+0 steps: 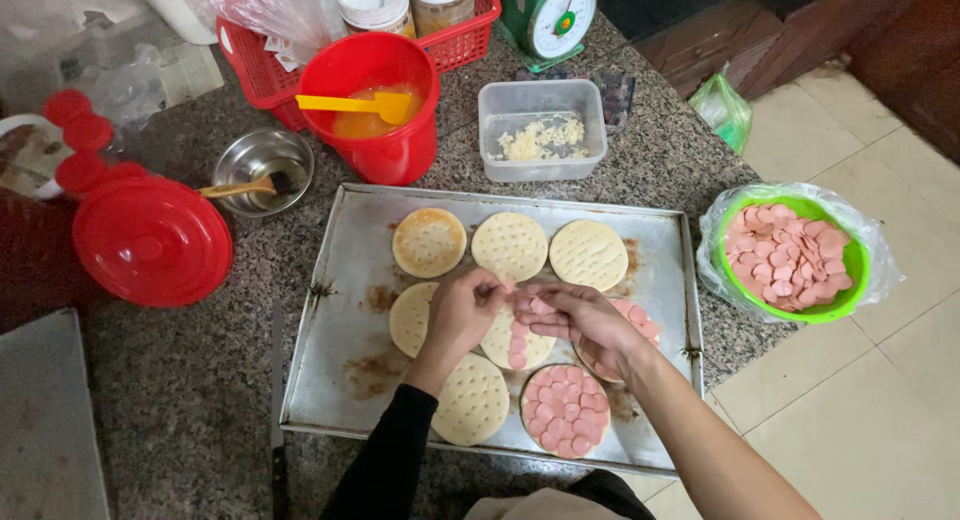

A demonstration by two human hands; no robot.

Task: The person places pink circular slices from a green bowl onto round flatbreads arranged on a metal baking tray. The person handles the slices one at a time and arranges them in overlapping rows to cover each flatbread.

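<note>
A worn metal baking tray lies on the granite counter and carries several round pale dough bases. The front base is fully covered with pink sausage slices. Over the middle base, which has a short row of slices, my left hand pinches a pink slice. My right hand is beside it, holding a small stack of slices and partly hiding another topped base. Three bare bases line the tray's far row, the middle one among them.
A green bowl lined with plastic holds sausage slices, right of the tray. Behind the tray are a clear tub of grated cheese, a red bucket of orange sauce with a yellow spatula, a steel bowl, a red lid and a green scale.
</note>
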